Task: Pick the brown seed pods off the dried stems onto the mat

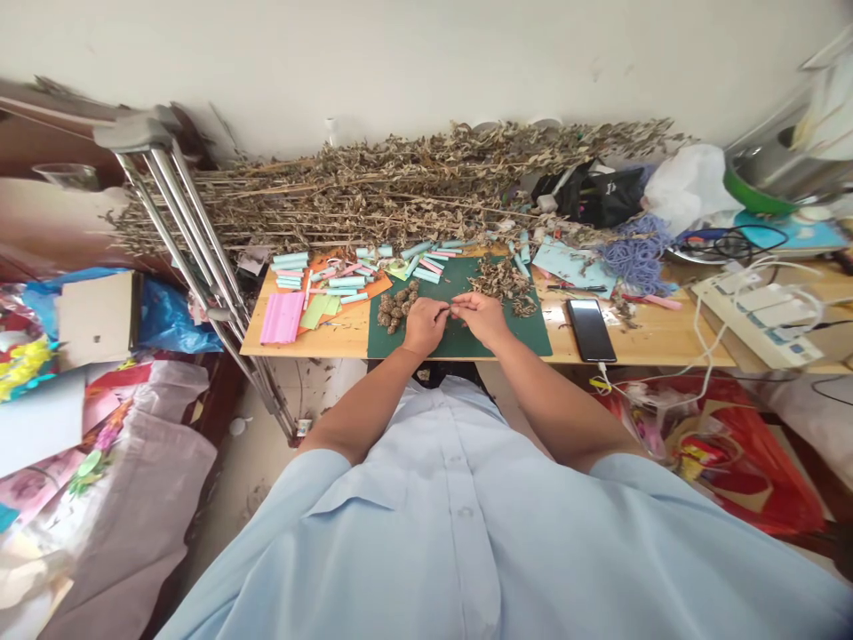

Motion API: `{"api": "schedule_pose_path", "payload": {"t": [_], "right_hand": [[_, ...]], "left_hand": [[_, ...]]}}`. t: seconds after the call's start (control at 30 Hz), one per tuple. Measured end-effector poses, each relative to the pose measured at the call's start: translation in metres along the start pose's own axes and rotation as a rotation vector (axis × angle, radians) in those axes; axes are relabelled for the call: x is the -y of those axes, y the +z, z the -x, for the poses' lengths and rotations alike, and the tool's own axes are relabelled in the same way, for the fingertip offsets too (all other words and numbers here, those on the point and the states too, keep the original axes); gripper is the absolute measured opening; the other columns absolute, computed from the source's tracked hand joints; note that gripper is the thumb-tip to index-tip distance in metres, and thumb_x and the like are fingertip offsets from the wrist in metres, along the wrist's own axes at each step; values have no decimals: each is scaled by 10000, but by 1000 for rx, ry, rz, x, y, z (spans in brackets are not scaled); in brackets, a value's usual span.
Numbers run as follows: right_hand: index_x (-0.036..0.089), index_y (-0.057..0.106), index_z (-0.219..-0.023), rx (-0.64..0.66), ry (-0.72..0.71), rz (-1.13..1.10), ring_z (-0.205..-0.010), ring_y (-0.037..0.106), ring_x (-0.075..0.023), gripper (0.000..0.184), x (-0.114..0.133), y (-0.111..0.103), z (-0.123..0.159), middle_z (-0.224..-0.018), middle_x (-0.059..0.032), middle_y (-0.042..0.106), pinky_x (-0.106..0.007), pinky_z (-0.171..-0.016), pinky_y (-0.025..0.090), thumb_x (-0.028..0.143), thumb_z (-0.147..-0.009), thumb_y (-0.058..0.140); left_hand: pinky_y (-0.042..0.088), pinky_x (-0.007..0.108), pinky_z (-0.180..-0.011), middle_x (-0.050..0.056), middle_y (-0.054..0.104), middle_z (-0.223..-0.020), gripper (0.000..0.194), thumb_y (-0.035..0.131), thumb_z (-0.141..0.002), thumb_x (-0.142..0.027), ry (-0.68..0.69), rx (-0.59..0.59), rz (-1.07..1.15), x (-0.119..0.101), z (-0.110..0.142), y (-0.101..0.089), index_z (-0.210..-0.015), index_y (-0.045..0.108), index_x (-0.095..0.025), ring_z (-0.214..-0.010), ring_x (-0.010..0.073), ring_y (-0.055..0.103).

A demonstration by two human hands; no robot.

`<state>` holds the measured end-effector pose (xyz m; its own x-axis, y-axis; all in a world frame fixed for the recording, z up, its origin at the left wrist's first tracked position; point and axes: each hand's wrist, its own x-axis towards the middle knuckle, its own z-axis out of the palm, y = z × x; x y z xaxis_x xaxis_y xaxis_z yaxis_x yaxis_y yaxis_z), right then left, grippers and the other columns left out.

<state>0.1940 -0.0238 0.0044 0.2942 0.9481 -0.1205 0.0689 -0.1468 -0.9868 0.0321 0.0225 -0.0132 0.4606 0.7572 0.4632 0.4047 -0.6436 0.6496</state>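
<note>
My left hand and my right hand meet over a dark green cutting mat. The fingers of both are pinched together, tips nearly touching; whatever lies between them is too small to make out. Beside my left hand sits a heap of brown, rolled balls that look like crumpled dried leaves. Loose dried leaves are piled just beyond my right hand.
Long dried leafy stalks lie along the wall. Rolled blue and pink paper tubes are at left, near a pink paper stack. To the right are a phone, purple cord and a power strip. Crutches lean at the table's left.
</note>
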Motion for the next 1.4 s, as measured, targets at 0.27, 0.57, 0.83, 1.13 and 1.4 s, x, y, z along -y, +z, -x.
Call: {"api": "schedule_pose_path", "payload": {"t": [0.27,0.57,0.83,1.13,1.4], "right_hand": [[196,701,-965,-77,-2,-5,-716,678,-176,359,0,4,-1,-826,-33,740,-281,-574,529,362,-652,763],[196,677,-980,-75,17,-152,-702,663,-157,421,5,11,1,-774,6,698,-257,-559,520,351,-614,813],[192,700,-950,33,99,-244,-703,684,-151,421,11,5,4,-774,-4,715,-253,-583,543,356,-606,878],[186,702,-926,4,138,-273,-676,680,-132,399,9,7,6,-742,8,709,-243,-597,556,303,-596,893],[194,694,-966,25,98,-258,-686,671,-132,457,9,6,5,-756,15,703,-261,-621,565,328,-583,904]], "left_hand": [[483,396,-901,82,696,-885,178,548,-968,-234,-11,-31,2,-1,2,-2,-904,712,-206,-936,235,608],[503,384,-915,70,725,-934,108,640,-934,-252,22,-104,64,-1,3,-4,-993,710,-194,-943,216,630],[512,388,-919,65,729,-918,134,621,-959,-288,39,-90,33,-2,2,-5,-924,714,-198,-944,207,642],[520,360,-876,68,720,-911,135,575,-969,-222,26,-52,32,-3,4,-3,-949,705,-190,-924,202,633],[509,366,-876,66,705,-902,133,577,-972,-242,35,-31,18,-1,3,-3,-933,693,-191,-922,207,613]]}}
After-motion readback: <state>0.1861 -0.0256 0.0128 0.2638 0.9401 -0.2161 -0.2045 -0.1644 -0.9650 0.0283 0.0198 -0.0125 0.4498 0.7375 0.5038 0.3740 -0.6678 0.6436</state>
